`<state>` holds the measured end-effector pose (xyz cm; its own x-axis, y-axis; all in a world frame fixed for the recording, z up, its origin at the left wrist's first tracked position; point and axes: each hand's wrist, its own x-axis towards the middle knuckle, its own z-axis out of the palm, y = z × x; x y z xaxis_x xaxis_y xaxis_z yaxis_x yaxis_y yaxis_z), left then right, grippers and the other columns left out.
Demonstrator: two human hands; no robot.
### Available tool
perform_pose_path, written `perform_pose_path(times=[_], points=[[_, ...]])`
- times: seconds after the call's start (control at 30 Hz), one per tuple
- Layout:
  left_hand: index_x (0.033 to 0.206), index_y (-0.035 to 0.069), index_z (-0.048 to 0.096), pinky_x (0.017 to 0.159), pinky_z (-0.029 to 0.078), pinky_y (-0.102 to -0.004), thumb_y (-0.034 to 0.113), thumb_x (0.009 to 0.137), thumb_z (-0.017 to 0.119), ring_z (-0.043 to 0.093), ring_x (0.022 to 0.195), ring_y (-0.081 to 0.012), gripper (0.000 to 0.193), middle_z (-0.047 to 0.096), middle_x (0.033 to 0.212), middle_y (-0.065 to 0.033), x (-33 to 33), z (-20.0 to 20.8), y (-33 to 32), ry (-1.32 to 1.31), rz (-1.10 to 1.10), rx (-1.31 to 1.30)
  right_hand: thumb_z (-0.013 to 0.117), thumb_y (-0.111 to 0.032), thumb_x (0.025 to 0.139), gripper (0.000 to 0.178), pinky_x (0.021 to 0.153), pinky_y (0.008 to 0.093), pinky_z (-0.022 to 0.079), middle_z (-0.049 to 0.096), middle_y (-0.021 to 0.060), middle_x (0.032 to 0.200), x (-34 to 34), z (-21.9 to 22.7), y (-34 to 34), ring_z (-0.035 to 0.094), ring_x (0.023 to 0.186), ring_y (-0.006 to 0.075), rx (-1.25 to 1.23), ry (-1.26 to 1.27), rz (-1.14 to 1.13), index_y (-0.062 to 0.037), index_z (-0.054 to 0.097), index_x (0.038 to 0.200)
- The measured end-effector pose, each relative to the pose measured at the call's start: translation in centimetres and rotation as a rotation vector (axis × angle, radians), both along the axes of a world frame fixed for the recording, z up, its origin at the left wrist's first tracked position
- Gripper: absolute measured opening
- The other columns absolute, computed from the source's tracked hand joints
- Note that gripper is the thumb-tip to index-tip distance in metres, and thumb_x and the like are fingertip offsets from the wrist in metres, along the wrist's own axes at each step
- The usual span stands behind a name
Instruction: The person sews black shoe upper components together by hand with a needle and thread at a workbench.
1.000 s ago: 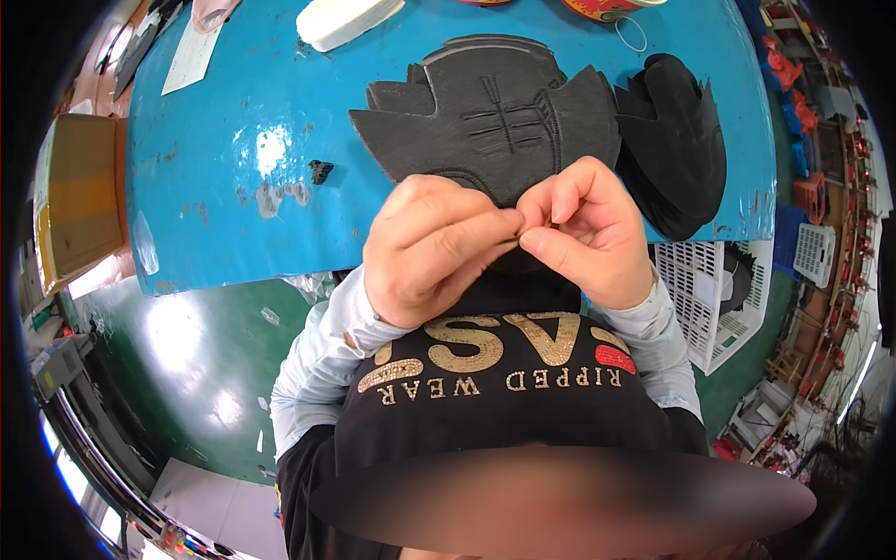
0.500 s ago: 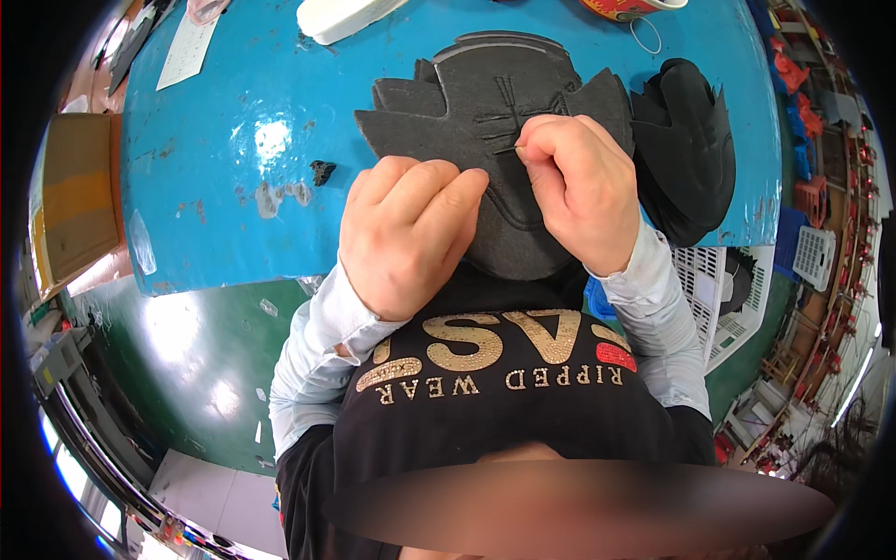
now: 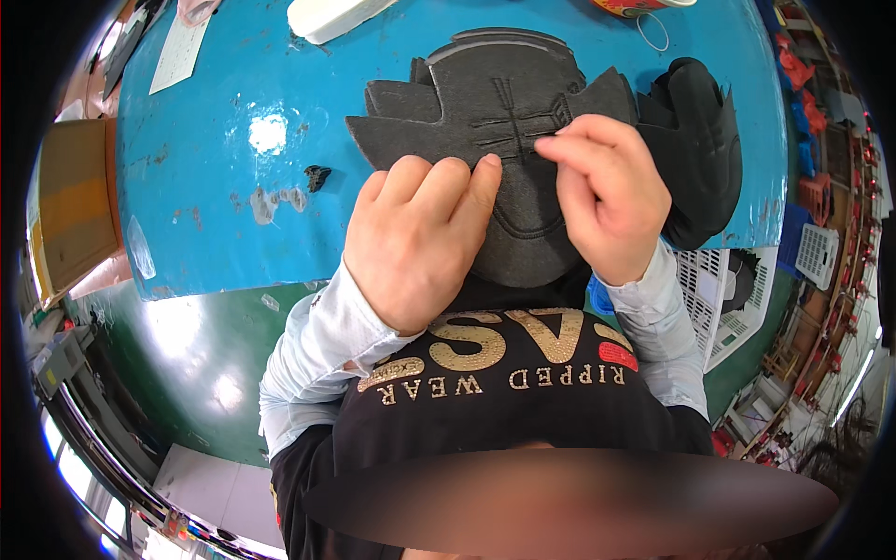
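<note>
My left hand (image 3: 411,243) and right hand (image 3: 611,196), which met over the near side a second ago, have parted and moved up the black foam piece (image 3: 523,187), around 12 o'clock on the blue surface (image 3: 215,215). From the carved lines (image 3: 511,126), left sits at 7 o'clock, one fingertip seemingly touching foam; right curls at 4. Whether either grips anything, I can't tell. Handling now centres on those lines.

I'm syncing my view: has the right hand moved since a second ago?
Yes: judged against the near edge of the blue table, the right hand has moved forward, farther over the table.
</note>
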<state>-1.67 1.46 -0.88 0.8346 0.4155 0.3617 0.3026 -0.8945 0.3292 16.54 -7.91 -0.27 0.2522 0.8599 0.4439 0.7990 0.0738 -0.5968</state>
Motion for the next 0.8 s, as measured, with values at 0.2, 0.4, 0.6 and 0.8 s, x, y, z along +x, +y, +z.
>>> perform_pose_path(times=[0.2,0.4,0.6,0.8], points=[[0.115,0.005,0.069,0.066,0.047,-0.0338,-0.003,0.063,0.069,0.055,0.075,-0.0207,0.053,0.055,0.089,-0.0027,0.1,-0.3,0.0,0.005,-0.009,0.014,0.071,0.004,0.064,0.033,0.067,0.0338,0.048,0.062,0.0044,0.092,0.2,-0.9,0.4,0.058,0.076,0.0231,0.015,-0.193,0.149,-0.0048,0.072,0.096],[0.115,0.004,0.068,0.066,0.047,-0.0338,-0.003,0.063,0.068,0.055,0.075,-0.0208,0.052,0.055,0.088,-0.0029,0.0,0.0,-0.1,0.038,-0.016,0.023,0.069,0.005,0.066,0.033,0.067,0.0338,0.048,0.062,0.0049,0.092,0.0,-1.0,0.6,0.058,0.078,0.0240,-0.004,-0.285,0.162,-0.0044,0.072,0.097],[0.113,0.004,0.068,0.067,0.047,-0.0335,-0.003,0.067,0.068,0.057,0.077,-0.0221,0.047,0.057,0.087,-0.0044,0.3,-0.6,-0.2,-0.014,0.006,0.037,0.068,0.008,0.066,0.036,0.069,0.0337,0.051,0.064,0.0058,0.098,0.7,-1.2,0.0,0.061,0.080,0.0240,0.119,-0.171,0.132,-0.0058,0.072,0.100],[0.112,0.004,0.069,0.070,0.047,-0.0356,-0.001,0.073,0.069,0.058,0.079,-0.0240,0.040,0.059,0.088,-0.0056,-0.2,-0.6,-0.4,-0.132,0.060,0.056,0.075,-0.008,0.084,0.029,0.057,0.0262,0.046,0.063,0.0086,0.095,2.7,-1.4,-2.4,0.053,0.062,0.0138,0.088,0.060,-0.305,-0.0028,0.064,0.110]])
